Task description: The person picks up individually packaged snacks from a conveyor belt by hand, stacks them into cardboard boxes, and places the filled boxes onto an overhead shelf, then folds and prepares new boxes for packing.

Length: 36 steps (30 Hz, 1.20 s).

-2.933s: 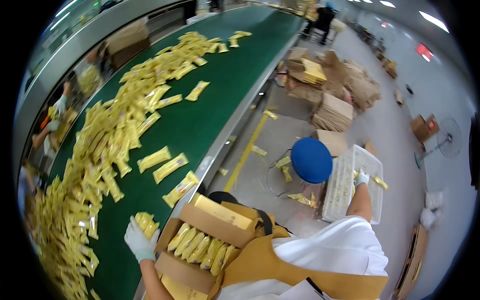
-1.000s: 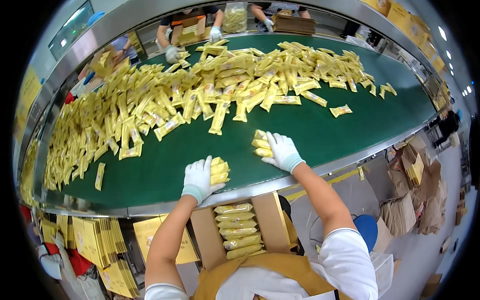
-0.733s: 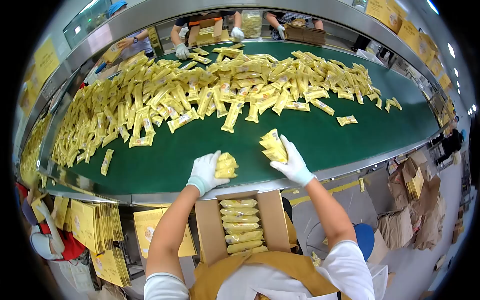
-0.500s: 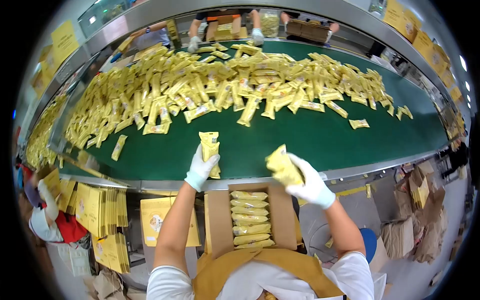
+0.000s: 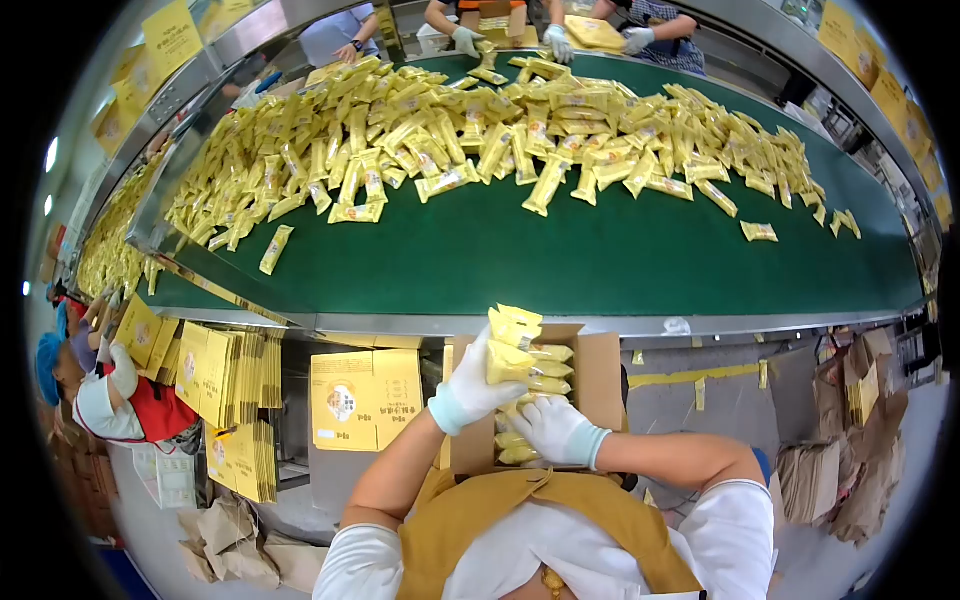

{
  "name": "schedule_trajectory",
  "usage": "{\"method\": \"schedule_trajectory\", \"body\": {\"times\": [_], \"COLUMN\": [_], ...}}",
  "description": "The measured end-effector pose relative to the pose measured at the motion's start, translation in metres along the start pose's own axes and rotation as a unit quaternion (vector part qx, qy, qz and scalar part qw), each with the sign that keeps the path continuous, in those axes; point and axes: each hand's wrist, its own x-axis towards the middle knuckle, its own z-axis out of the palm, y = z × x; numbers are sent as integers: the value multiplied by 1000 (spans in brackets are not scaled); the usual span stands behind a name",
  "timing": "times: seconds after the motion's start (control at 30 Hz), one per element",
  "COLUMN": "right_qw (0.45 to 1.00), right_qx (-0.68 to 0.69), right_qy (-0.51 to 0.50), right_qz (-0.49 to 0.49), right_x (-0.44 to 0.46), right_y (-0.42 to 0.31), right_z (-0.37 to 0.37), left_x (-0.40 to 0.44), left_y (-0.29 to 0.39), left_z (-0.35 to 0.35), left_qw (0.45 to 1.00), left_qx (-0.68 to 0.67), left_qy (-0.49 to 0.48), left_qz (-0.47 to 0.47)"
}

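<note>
My left hand (image 5: 475, 388), in a white glove, is closed around several yellow snack packets (image 5: 513, 335) held upright over the left side of an open cardboard box (image 5: 602, 385). My right hand (image 5: 556, 432), gloved as well, reaches down into the box. Its fingers are bent over a yellow packet, and their tips are partly hidden. More yellow packets (image 5: 548, 368) lie stacked flat in a row inside the box, past my right hand. The box stands between my body and the conveyor.
A large heap of yellow packets (image 5: 440, 130) covers the far side of the green conveyor belt (image 5: 450, 255). A metal edge (image 5: 400, 324) runs along the near side. Flat yellow cartons (image 5: 365, 400) stand to the left. Gloved co-workers' hands (image 5: 466, 41) work across the belt.
Both hands have come from over the belt to the box. The left brought its packets over the box; the right moved down inside it. The view has shifted, and co-workers' hands moved.
</note>
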Motion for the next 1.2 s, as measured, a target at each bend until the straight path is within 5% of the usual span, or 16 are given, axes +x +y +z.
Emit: {"method": "schedule_trajectory", "body": {"times": [0.03, 0.1, 0.17, 0.23, 0.33, 0.43, 0.6, 0.83, 0.97, 1.07, 1.2], "right_qw": [999, 1000, 997, 995, 978, 971, 936, 876, 891, 920, 921], "right_qx": [-22, -15, 47, 81, 180, 166, 236, 159, 141, 135, 155], "right_qy": [16, 22, 48, 60, 104, 166, 233, 359, 312, -29, 80], "right_qz": [17, -6, -25, 5, 17, 42, 121, 282, 298, 367, 347], "right_x": [-2, -12, -10, -23, -35, -55, -62, -40, -11, 22, 28], "right_y": [-3, -1, 5, -1, 0, -1, 13, 43, 83, 106, 126], "right_z": [8, 10, -2, -8, -22, -22, -31, -34, -15, -29, 14], "left_x": [1, 2, 4, 1, 1, -3, -8, -16, -14, -9, -8], "left_y": [2, -21, -19, -31, -28, -41, -37, -39, -47, -52, -40], "left_z": [8, 16, 27, 30, 34, 32, 35, 45, 59, 58, 48], "left_qw": [1000, 942, 830, 774, 728, 698, 720, 704, 672, 652, 681], "left_qx": [25, 334, 554, 627, 683, 708, 683, 702, 734, 751, 722], "left_qy": [6, 14, 22, 2, -55, -82, -108, -112, -92, -92, -116], "left_qz": [1, 34, 55, 90, 25, 73, 60, -6, -35, -41, -32]}}
